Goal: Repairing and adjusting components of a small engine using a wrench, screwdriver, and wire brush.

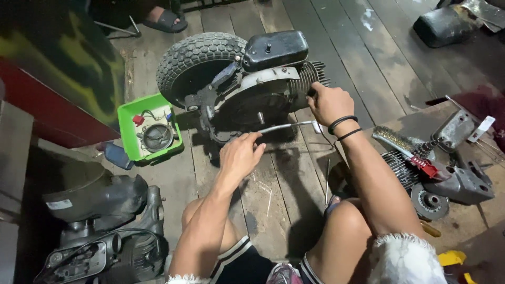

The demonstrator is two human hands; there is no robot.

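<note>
Looks like the engine [252, 87] is mid-teardown on the wooden floor [379, 58], tyre [192, 58] still attached. Left hand [239, 155] has its grip loosely curled on the near end of a thin metal rod [286, 127], fingers only half closed. Right hand [329, 102] is closed against the finned cylinder [310, 76], just above the rod's far end; can't tell if it's actually clamping anything. Next move probably needs the right hand steadying while the left works the rod. Green tray [126, 131] sits off left.

green tray [126, 123], black hex-tread tyre [192, 55]
</note>
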